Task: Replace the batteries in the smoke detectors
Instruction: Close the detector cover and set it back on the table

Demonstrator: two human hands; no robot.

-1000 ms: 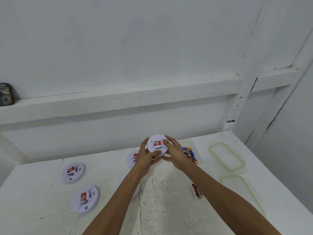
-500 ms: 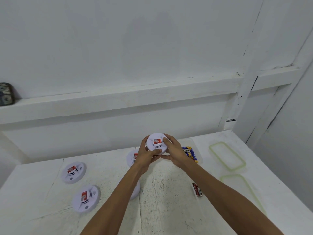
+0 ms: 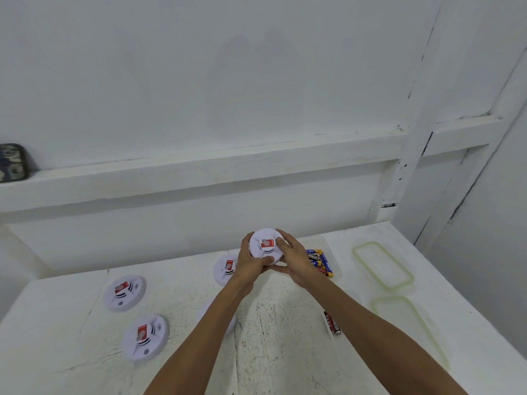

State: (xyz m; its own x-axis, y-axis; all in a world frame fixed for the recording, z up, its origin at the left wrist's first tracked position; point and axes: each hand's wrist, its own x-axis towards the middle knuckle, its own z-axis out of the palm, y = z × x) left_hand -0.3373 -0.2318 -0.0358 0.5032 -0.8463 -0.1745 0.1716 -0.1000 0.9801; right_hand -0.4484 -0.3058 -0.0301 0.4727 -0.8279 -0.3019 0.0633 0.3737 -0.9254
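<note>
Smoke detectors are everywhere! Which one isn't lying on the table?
The smoke detector gripped between the left hand and right hand, raised above the table. The other detectors all lie flat on the table.

In front of me stands a white-painted table (image 3: 57,337), its top scuffed and marked with thin dark scratches. On its right side lie two clear rectangular plastic lids with pale green rims, the far lid (image 3: 382,266) just beyond the near lid (image 3: 407,329), close together, both flat on the top. Behind the table rises a plain white wall (image 3: 228,67) with a long white ledge (image 3: 199,172) running across it. At the ledge's left end sits a dark patterned rounded object (image 3: 12,162), too blurred for me to identify. A white upright post (image 3: 413,138), its paint chipped dark near the foot, meets the ledge at the right.
</note>
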